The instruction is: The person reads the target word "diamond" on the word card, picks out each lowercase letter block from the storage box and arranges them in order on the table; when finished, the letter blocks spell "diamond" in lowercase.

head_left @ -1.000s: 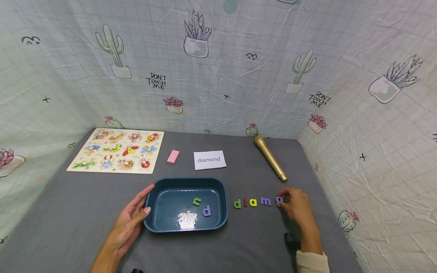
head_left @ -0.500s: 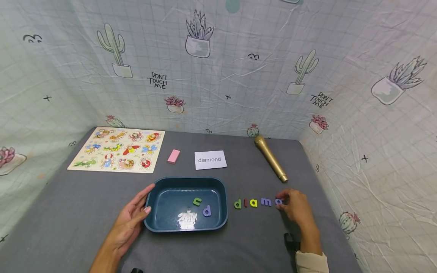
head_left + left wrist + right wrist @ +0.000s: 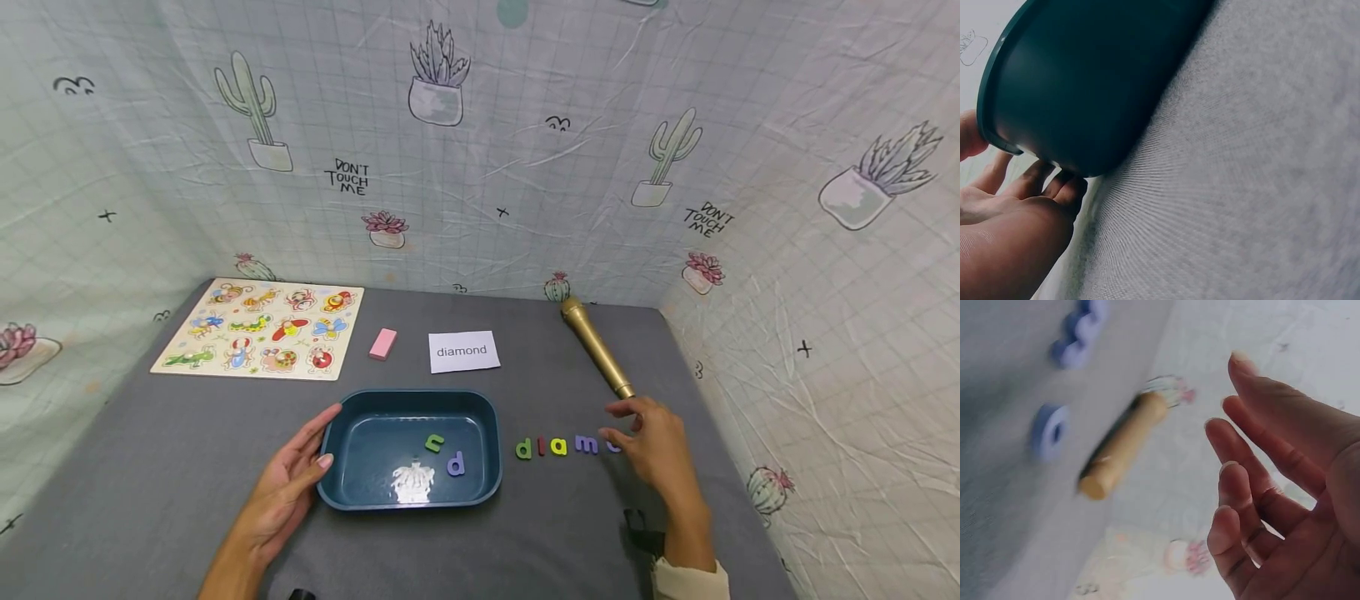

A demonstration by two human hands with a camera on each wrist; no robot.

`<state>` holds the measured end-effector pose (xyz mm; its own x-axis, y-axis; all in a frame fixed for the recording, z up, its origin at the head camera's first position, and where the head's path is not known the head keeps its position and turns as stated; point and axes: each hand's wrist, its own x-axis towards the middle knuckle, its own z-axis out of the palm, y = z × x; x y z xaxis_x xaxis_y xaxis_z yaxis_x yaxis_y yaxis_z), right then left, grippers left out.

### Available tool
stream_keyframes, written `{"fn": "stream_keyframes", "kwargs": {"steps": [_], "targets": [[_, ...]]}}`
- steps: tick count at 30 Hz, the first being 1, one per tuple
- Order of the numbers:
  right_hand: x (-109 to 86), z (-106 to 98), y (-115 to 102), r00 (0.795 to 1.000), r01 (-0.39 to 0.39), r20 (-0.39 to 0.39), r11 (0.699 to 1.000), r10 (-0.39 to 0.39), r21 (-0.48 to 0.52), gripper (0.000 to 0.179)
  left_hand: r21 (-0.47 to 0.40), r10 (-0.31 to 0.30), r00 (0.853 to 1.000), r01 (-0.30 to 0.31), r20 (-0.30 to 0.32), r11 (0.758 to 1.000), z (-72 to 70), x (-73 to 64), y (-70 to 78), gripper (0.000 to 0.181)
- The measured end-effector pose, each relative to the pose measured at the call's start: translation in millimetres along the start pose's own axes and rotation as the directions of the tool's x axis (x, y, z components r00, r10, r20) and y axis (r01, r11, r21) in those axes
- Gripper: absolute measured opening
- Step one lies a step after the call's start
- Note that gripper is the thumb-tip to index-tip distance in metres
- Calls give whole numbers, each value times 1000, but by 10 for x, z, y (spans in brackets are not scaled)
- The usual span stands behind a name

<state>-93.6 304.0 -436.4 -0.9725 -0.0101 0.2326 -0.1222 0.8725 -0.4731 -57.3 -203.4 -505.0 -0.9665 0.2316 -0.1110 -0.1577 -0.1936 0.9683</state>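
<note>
Grey cloth surface (image 3: 187, 467) lay inside pale printed curtain (image 3: 510, 142), which stood on 3 sides. Left hand (image 3: 279, 504) grasped blue tray (image 3: 367, 450) at left rim; 2 letters (image 3: 456, 464) lay inside. Right hand (image 3: 656, 446) had released grip, hung near purple letter o (image 3: 1041, 434), end of 5-letter row (image 3: 558, 447) beside tray. Behind: insect board (image 3: 258, 329), pink block (image 3: 382, 343), "diamond" card (image 3: 464, 363), gold microphone (image 3: 597, 348).

A pink block (image 3: 383, 344) lies between a picture board (image 3: 264, 339) and golden microphone (image 3: 597, 348).
</note>
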Motion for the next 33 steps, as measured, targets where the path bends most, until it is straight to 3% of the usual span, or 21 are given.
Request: {"fn": "stream_keyframes", "kwargs": {"steps": [12,24,33], "targets": [[-19,38,-625,982,173,-82,983,-168,57,34,9,-12,1000,12,-16,1000,7,-11,10,68],[-32,243,-1148,975,220,-13,973,-220,69,36,4,2,1000,-2,-9,1000,7,-3,1,68],[-47,399,-1480,954,288,43,946,-297,146,36,1,15,1000,-15,-5,1000,1,-4,-9,68]]}}
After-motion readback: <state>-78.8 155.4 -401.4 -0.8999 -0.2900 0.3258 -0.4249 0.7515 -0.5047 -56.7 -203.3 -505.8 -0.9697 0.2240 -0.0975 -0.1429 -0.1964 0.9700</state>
